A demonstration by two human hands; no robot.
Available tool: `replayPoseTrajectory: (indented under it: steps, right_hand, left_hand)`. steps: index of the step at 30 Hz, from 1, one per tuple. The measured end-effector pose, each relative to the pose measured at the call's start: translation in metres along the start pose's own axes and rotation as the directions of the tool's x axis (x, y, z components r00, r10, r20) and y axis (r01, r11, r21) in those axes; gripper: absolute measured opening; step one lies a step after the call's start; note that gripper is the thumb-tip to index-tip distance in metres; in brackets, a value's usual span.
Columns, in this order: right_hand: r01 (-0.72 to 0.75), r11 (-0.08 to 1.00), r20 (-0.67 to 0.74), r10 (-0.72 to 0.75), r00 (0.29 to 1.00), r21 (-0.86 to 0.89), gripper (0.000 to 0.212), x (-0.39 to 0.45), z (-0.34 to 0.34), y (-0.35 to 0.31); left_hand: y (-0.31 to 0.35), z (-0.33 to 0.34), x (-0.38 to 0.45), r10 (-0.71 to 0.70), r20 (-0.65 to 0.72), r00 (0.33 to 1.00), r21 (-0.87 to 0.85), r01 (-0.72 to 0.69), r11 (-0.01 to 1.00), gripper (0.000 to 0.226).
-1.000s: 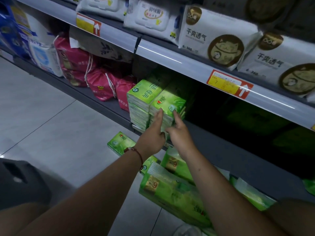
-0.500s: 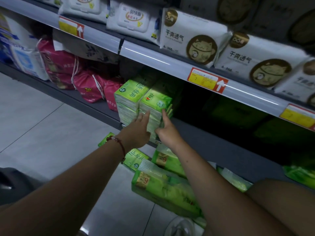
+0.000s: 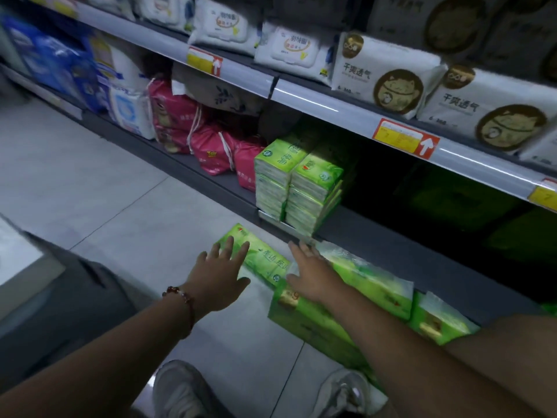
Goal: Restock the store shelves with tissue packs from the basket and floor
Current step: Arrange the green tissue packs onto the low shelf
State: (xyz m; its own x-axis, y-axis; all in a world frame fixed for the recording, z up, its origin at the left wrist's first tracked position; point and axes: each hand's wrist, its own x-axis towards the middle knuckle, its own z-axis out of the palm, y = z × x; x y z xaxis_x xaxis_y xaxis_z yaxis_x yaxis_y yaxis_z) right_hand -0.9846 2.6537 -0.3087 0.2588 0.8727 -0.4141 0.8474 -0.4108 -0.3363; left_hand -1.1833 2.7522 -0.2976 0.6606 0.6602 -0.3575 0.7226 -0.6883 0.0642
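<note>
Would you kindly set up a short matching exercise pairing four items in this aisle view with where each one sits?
Items:
1. green tissue stack
2. pink drawstring packs
3. white cat-logo packs
4. flat green tissue pack

Places:
A. on the floor tiles, under the left hand
B. on the upper shelf, above the red and yellow price tag
C. at the front edge of the bottom shelf
D. on the bottom shelf, to the left of the green stack

Pairs: 1-C, 2-D, 3-B, 4-A
</note>
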Motion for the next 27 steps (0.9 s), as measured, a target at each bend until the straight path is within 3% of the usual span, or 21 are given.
replayPoseTrajectory:
  steps: [8, 15, 20, 25, 27]
  right_hand:
    - [0.148, 0.932, 0.161, -0.099, 0.982, -0.331, 0.078, 0.052, 0.048, -0.035]
    - [0.165, 0.868, 0.242, -0.054, 0.969, -0.468, 0.089, 0.137, 0.084, -0.035]
    - [0.079, 0.875, 0.304, 0.081, 0.949, -0.478, 0.11, 0.176, 0.107, -0.016]
    - [-0.207, 0.855, 0.235, 0.35, 0.907, -0.477, 0.135, 0.197, 0.123, 0.008]
    - [-0.247, 0.833, 0.237, 0.403, 0.884, -0.494, 0.139, 0.204, 0.126, 0.014]
  left_hand:
    - [-0.036, 0.029, -0.024, -0.123, 0.024, 0.992, -0.04, 0.124, 0.991, 0.076]
    - [-0.042, 0.034, 0.011, -0.165, 0.052, 0.985, -0.145, 0.171, 0.975, 0.075]
    - [-0.046, 0.045, 0.04, -0.154, 0.1, 0.983, -0.167, 0.169, 0.971, 0.075]
    - [-0.05, 0.06, 0.059, -0.142, 0.162, 0.977, -0.164, 0.168, 0.972, 0.075]
    - [-0.051, 0.065, 0.061, -0.132, 0.185, 0.974, -0.164, 0.163, 0.973, 0.075]
